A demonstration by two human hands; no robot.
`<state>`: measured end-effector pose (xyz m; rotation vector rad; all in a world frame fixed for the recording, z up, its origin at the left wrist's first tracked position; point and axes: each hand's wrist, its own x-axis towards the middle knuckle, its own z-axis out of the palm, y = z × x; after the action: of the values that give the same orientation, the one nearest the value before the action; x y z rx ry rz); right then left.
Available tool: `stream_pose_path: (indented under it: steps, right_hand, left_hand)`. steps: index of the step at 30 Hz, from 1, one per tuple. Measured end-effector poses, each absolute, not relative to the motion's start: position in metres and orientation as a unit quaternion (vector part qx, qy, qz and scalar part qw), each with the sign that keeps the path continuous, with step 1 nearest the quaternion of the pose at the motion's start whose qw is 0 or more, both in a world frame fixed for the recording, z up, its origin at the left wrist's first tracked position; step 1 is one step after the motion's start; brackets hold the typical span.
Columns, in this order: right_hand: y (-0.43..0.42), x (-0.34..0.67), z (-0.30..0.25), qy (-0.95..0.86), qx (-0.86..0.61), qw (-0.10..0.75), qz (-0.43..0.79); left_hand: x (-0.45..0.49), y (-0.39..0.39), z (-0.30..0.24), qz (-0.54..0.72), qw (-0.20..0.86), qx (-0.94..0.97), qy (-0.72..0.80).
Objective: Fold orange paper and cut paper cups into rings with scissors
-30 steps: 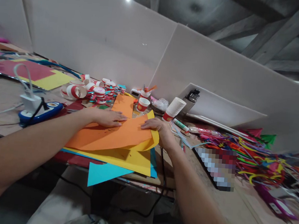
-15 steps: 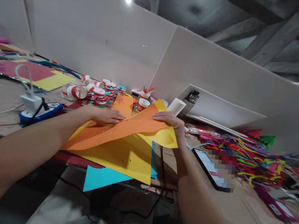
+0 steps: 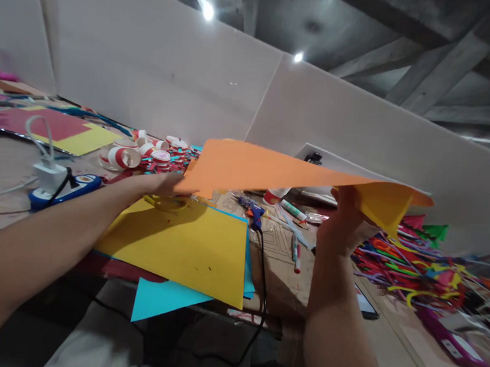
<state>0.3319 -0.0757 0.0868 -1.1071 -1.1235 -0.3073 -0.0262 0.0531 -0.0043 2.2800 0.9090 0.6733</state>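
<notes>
A large orange paper sheet (image 3: 250, 170) is raised above the table, stretched between my hands and curved at its right end. My right hand (image 3: 346, 220) grips it from below near that end, together with a yellow sheet (image 3: 387, 206) folded underneath. My left hand (image 3: 166, 184) is at the sheet's lower left corner, its fingertips partly hidden by the paper. Below lies a flat yellow sheet (image 3: 180, 246), over light-blue paper (image 3: 163, 298) that sticks out past the table's front edge. Yellow scissor-like handles (image 3: 165, 202) show just under my left hand.
A blue glue gun (image 3: 256, 214) with a black cord lies mid-table, near markers (image 3: 294, 210). Red-and-white paper cups (image 3: 124, 156) crowd the back left. A blue power strip (image 3: 83, 185) sits left. Colourful pipe cleaners (image 3: 412, 270) and a phone (image 3: 365, 303) are at right.
The orange sheet has been lifted off the stack and spread to the right. My right hand has moved right and up with it, uncovering the glue gun and markers. My left hand stays nearly in place.
</notes>
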Motion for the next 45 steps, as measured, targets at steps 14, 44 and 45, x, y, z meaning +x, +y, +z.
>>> stream_pose_path:
  steps: [14,44,45]
  right_hand:
    - [-0.091,0.219,0.022,-0.836,-0.436,0.301,-0.14]
    - [-0.061,0.256,0.025,-0.553,-0.507,0.55,0.367]
    - [-0.061,0.256,0.025,-0.552,-0.509,0.546,0.37]
  left_hand:
    - [-0.008,0.003,0.004,0.309,0.678,0.651,0.146]
    - [-0.003,0.01,0.03,0.529,0.673,0.447,0.26]
    - [-0.003,0.009,0.031,0.536,0.669,0.439,0.268]
